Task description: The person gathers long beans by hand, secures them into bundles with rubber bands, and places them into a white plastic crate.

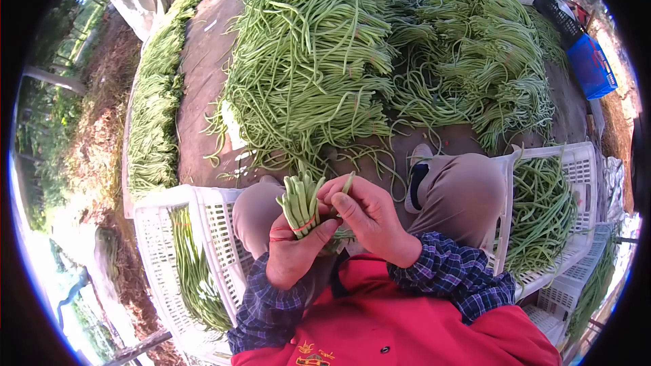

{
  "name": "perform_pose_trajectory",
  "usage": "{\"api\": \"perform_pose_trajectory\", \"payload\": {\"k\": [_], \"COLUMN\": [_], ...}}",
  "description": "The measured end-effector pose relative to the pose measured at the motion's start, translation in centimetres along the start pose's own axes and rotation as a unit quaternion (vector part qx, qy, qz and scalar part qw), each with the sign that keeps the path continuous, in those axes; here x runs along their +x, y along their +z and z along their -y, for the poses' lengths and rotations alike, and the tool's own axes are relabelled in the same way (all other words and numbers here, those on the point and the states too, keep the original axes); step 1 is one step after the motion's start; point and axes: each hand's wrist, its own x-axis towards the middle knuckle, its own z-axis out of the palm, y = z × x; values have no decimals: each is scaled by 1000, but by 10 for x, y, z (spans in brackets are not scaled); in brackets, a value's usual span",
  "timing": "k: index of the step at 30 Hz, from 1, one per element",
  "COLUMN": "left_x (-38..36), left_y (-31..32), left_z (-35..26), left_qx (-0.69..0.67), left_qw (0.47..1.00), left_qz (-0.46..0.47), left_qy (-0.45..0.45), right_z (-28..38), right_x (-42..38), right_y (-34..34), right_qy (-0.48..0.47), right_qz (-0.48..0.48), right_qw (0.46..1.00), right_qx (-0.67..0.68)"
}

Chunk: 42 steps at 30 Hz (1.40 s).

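My left hand [295,254] is wrapped round a bundle of long green beans [298,203], whose ends stick up above the fingers. A red band [303,228] goes around the bundle, and more red band lies across the left fingers. Just right of the bundle, my right hand [369,220] pinches a single green bean [348,182] between thumb and fingers, close to the bundle's ends. The lower part of the bundle is hidden behind my hands and sleeves.
Large piles of long beans [319,61] lie on a brown sheet [210,47] ahead, with another heap [481,54] on the right. White crates with beans stand at left [220,230] and right [586,217] of my knees. A blue box [591,66] is at the far right.
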Motion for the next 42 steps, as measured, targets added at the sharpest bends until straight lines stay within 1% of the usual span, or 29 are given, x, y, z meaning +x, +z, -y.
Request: {"api": "perform_pose_trajectory", "payload": {"k": [1, 3, 4, 6, 7, 9, 11, 12, 14, 16, 18, 20, 21, 22, 23, 24, 25, 27, 28, 30, 32, 33, 35, 36, 37, 39, 40, 41, 42], "left_x": [2, 10, 12, 19, 22, 25, 26, 25, 20, 17, 11, 9, 8, 7, 8, 8, 5, -1, -10, -16, -17, -20, -27, -29, -28, -29, -30, -32, -35], "left_y": [-1, 2, 4, 12, 14, 14, 13, 13, 15, 16, 15, 9, 7, 6, 9, 10, 2, -13, -13, -22, -29, -30, -30, -40, -47, -57, -59, -60, -60], "left_z": [2, 0, 1, 7, 10, 18, 25, 29, 24, 16, 12, 12, 10, 7, -2, -8, -6, -7, -7, -5, 2, 4, 5, 10, 18, 28, 32, 33, 32], "left_qx": [0, 27, 28, -3, -19, -25, -15, -3, -4, -5, -65, -77, -89, -89, -36, 18, 19, 85, 3, 15, 44, 43, 157, 241, 238, 56, 5, 2, -24], "left_qw": [1000, 999, 999, 1000, 1000, 999, 998, 999, 999, 1000, 997, 996, 995, 995, 999, 995, 995, 981, 981, 973, 957, 955, 934, 915, 913, 960, 961, 960, 958], "left_qz": [0, 32, 27, 9, 2, -7, -15, -19, -21, -22, -16, -11, -2, -6, -28, -52, -60, -101, -154, -185, -228, -237, -277, -281, -289, -253, -245, -251, -250], "left_qy": [0, -2, -2, -17, -24, -47, -51, -25, -25, -19, -40, -44, -51, -47, 16, 79, 83, 143, 118, 135, 174, 176, 159, 163, 163, 111, 124, 126, 138], "right_z": [1, 2, 1, -3, -4, -6, -11, -11, -9, -1, 0, 0, 1, 2, 4, 9, 14, 18, 19, 18, 16, 14, 11, 9, 6, -5, -18, -17, -16], "right_x": [0, 0, 0, 1, 3, 4, 4, 4, 6, 7, 6, 5, 5, 5, 6, 7, 8, 9, 7, 3, 0, 2, 3, 4, 5, 5, 4, 4, 3], "right_y": [-1, -4, -6, -12, -14, -19, -22, -23, -22, -19, -16, -11, -7, -4, -5, -8, -10, -8, -6, 1, 9, 14, 28, 36, 42, 55, 61, 63, 64], "right_qy": [0, 30, 33, 38, 39, -49, -52, -57, -64, -55, -55, -55, -29, -1, -1, -11, -20, -36, -21, -5, 78, 82, 95, 103, 106, 56, -8, -7, -27], "right_qz": [0, 2, 6, -12, -10, -14, -14, 0, 20, 33, 28, 24, -24, -72, -66, -66, -65, -30, -9, 21, 67, 76, 92, 87, 95, 129, 123, 130, 126], "right_qw": [1000, 1000, 999, 996, 996, 985, 982, 977, 971, 980, 983, 986, 998, 996, 997, 992, 984, 989, 992, 994, 992, 991, 991, 991, 990, 985, 978, 977, 971], "right_qx": [0, 6, 9, -77, -76, -166, -181, -206, -228, -190, -174, -158, -56, 46, 47, 105, 163, 138, 121, 106, 67, 67, 28, 6, 5, -104, -168, -169, -200]}}
